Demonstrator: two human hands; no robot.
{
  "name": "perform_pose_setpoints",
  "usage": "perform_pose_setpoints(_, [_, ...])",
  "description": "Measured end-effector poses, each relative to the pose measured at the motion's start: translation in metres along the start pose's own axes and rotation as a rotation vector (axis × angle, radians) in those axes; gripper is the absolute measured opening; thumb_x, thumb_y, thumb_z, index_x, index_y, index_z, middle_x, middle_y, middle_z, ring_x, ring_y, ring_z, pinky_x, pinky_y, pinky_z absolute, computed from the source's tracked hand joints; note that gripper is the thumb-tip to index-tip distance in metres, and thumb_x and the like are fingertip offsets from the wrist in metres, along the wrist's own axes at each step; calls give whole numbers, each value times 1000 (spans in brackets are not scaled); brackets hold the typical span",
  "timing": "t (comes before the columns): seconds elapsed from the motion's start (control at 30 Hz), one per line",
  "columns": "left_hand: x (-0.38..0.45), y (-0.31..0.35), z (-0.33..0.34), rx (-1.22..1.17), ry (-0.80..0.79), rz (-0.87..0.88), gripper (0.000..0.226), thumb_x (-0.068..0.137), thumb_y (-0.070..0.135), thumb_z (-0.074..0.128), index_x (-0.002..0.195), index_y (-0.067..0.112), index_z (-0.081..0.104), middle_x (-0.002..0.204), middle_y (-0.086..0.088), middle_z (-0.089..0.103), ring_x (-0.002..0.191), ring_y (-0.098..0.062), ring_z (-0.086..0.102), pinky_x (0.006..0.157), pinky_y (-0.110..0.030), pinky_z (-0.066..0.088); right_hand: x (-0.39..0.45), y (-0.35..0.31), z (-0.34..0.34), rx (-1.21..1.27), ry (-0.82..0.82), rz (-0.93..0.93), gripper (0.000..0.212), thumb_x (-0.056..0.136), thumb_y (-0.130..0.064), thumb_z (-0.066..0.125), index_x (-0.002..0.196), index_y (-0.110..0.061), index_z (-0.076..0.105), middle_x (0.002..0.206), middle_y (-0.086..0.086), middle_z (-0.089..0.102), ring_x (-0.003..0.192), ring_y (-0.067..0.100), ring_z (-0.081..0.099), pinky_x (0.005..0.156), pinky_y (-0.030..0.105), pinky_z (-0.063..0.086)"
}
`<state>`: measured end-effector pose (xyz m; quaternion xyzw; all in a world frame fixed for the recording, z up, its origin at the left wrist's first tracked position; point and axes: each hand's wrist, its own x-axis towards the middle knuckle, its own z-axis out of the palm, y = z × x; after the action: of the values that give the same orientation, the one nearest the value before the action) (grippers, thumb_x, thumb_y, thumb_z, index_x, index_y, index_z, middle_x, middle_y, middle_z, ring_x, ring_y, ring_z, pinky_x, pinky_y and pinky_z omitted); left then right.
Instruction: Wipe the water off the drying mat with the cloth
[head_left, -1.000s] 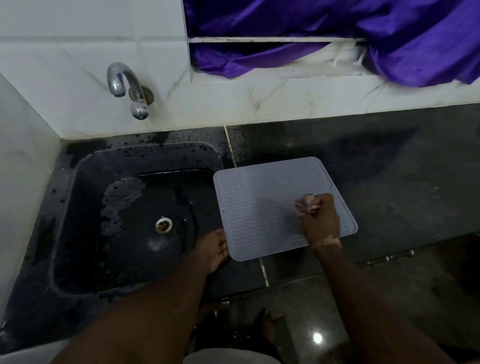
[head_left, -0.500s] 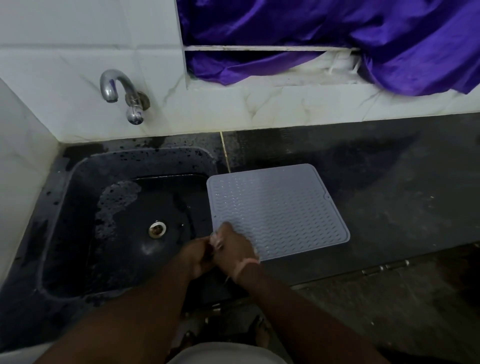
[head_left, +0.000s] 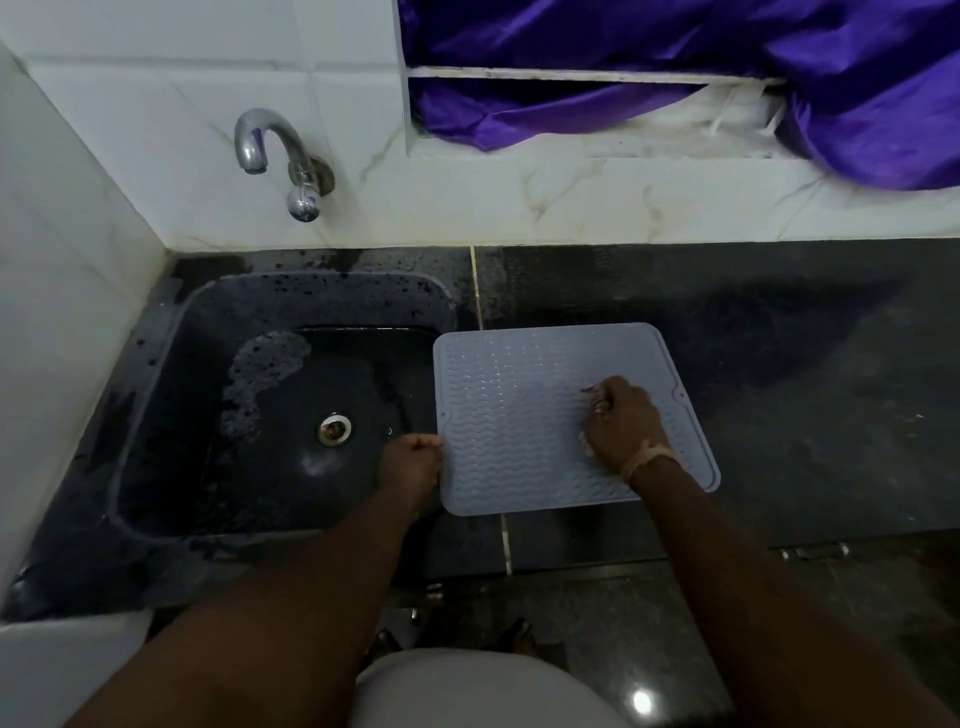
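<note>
- The bench (head_left: 779, 364) carried the drying mat (head_left: 519, 415) flat just right of the sink (head_left: 291, 415), its left edge at the sink's rim and its long axis running left to right across me.
- My right hand (head_left: 621, 426) sat on the mat's right half, its grip balled tight round the cloth (head_left: 595, 402), of which only a pale scrap showed; most of the unwiped mat lay to its left, toward the sink.
- My left hand (head_left: 410, 462) was nearer that edge, fingers curled and pinching the mat's left rim, I judged to steady it.
</note>
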<state>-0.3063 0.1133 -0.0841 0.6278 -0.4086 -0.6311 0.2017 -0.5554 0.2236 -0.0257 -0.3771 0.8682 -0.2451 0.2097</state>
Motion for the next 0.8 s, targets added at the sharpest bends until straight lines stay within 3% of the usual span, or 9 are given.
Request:
perform_pose_setpoints(0.07, [-2,-6,2,41,21,35,13,90,-3,61,95,7,69,93,-11,69,81,-23,63,67,-28,50,-11,8,21,-214,-94,-182,17,91,-36,58,103,-24,57,101,4,56,91,22,57,82,38,52])
perform_pose_setpoints(0.17, [-4,-5,3,125,11,54,19,85,-3,70,101,6,65,92,-8,66,84,-21,62,70,-28,52,-32,1,50,-476,8,-417,27,91,-44,52,102,-21,60,94,6,58,88,25,56,77,37,46])
perform_pose_setpoints(0.27, [-1,-7,2,102,-8,4,37,76,1,80,105,11,58,103,-14,68,98,-30,66,87,-46,57,-40,-15,72,-442,54,-413,30,85,-40,59,104,-17,63,107,8,57,101,29,52,86,42,42])
perform_pose_setpoints(0.33, [-5,-10,3,141,-11,25,51,76,0,81,118,7,55,113,-16,66,104,-31,65,93,-50,56,-38,-22,75,-298,-17,-344,23,90,-29,58,107,-13,59,107,8,58,100,28,56,85,39,45])
perform_pose_setpoints(0.43, [-11,-12,5,225,-47,105,59,76,-3,80,126,7,51,122,-14,64,111,-29,63,97,-49,54,-24,-15,54,-171,26,-238,7,93,-11,55,100,-9,54,92,9,59,83,25,59,71,36,51])
perform_pose_setpoints(0.5, [-13,-10,4,367,-52,174,61,74,4,83,126,14,52,122,-8,62,111,-24,61,96,-42,53,-9,0,31,-237,34,-202,7,90,-7,58,97,-7,59,94,12,57,84,26,57,73,35,50])
perform_pose_setpoints(0.6, [-14,-6,6,550,19,278,69,71,14,82,131,26,49,125,-6,48,107,-23,55,96,-38,51,3,12,16,-330,-111,-241,11,91,-12,65,99,-7,70,101,13,55,89,27,59,78,31,48])
perform_pose_setpoints(0.67, [-17,-4,11,627,64,357,64,75,15,78,131,31,53,124,-7,44,106,-25,55,95,-35,50,-1,8,24,-377,-178,-316,13,87,-16,71,100,-11,74,99,8,56,91,25,59,83,31,50])
perform_pose_setpoints(0.8, [-19,-3,21,790,74,527,39,76,15,75,113,25,70,116,-9,56,104,-27,60,93,-32,51,-5,2,36,-417,-208,-359,28,78,-15,81,105,-11,76,102,11,62,92,26,61,84,32,53])
